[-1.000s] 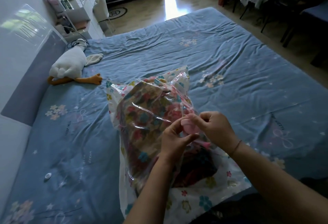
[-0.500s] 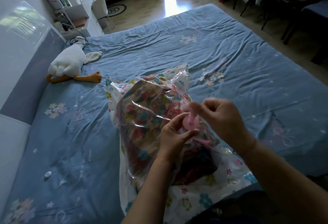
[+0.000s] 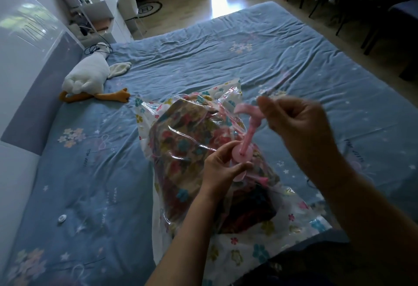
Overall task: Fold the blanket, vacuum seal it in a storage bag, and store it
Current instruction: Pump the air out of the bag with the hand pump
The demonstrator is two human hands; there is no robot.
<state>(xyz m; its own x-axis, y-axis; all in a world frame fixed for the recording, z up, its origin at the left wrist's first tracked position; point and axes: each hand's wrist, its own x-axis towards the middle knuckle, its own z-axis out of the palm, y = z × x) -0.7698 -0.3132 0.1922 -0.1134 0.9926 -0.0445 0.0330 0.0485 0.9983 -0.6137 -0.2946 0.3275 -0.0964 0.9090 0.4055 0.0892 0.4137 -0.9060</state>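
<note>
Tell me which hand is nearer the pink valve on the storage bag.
Left. The left hand grips the pink valve at its rim; the right hand is raised above and right of it, gripping the pink cap.

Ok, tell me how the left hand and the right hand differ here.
The left hand sits low on the storage bag, pinching the pink valve base; the right hand is up above the bag, gripping the pink cap. The left hand looks sharp; the right hand is motion-blurred. Both hold ends of the same pink valve, joined by a thin pink stem.
</note>
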